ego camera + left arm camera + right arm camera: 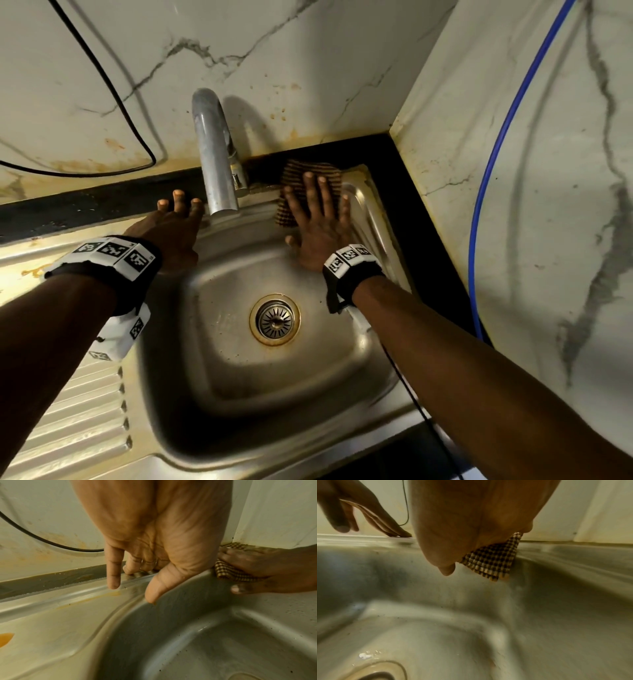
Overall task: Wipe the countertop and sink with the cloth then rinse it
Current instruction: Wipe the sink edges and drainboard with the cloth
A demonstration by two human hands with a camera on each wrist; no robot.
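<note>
Your right hand lay flat with fingers straight and spread, pressing the checked cloth against the sink's back rim and upper wall, just right of the faucet. The cloth's lower corner hung down inside the basin. Your left hand was relaxed and held nothing, fingertips resting on the rim left of the faucet, beside the dark surface strip. A drain strainer sat in the basin floor. A black cable looped on the marble wall.
</note>
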